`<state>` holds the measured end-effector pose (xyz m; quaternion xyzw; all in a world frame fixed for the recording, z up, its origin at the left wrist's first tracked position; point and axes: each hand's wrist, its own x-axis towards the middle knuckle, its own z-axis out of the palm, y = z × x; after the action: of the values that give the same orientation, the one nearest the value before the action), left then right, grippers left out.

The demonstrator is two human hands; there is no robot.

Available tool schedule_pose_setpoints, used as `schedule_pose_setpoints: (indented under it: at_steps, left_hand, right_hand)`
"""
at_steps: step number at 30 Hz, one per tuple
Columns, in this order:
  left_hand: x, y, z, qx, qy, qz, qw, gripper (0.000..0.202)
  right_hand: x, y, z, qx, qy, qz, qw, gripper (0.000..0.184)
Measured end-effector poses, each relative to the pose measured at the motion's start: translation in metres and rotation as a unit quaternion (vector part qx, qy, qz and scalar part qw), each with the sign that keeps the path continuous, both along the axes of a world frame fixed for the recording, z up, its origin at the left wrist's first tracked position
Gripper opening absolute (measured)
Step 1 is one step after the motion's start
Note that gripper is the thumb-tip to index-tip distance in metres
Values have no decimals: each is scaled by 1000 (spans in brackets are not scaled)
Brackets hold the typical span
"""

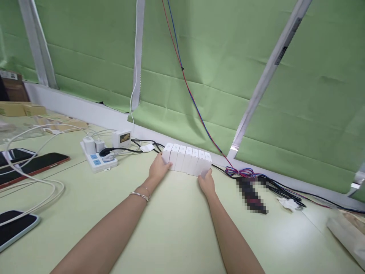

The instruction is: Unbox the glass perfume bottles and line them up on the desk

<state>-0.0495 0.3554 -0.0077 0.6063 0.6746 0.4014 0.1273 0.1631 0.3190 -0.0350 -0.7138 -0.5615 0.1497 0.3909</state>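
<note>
Several small white boxes point(186, 160) stand upright side by side in a row near the back of the pale green table point(176, 228). My left hand point(160, 166) grips the left end of the row, its thumb on the front face of the end box. At the other end my right hand point(207, 182) presses on the last box with its thumb side. The row is squeezed between both hands, and its bottom edge appears to rest on or just above the tabletop. The far fingers of both hands are partly hidden behind the boxes.
A white power strip point(98, 158) with plugs and a small white display box point(121, 139) stand to the left. Phones point(34, 167) and white cables lie further left. Right of the boxes are coiled black cables point(285, 190), a crumpled tissue point(288, 203) and a bag point(348, 232).
</note>
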Motion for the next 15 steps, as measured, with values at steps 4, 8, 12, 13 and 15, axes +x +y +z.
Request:
schedule_pose_setpoints:
  at_steps: [4,8,12,13,15]
  left_hand:
    - [-5,-6,8,-8,26,10,1000,51]
    - [-27,-32,22,-53,58,-9,997,46]
    - [-39,-89,21,-63,81,-71,992,52]
    - [-37,-107,18,-58,83,-93,990,54]
    - [-25,-141,10,-44,81,-156,984,62]
  right_hand:
    - [2,-11,1,7,33,-15,999,60]
    - [11,-52,0,2,65,-9,998,56]
    - [5,-115,0,5,72,63,995,52]
    - [0,-131,0,7,74,91,993,51]
    - [-14,-159,0,8,90,163,983,55]
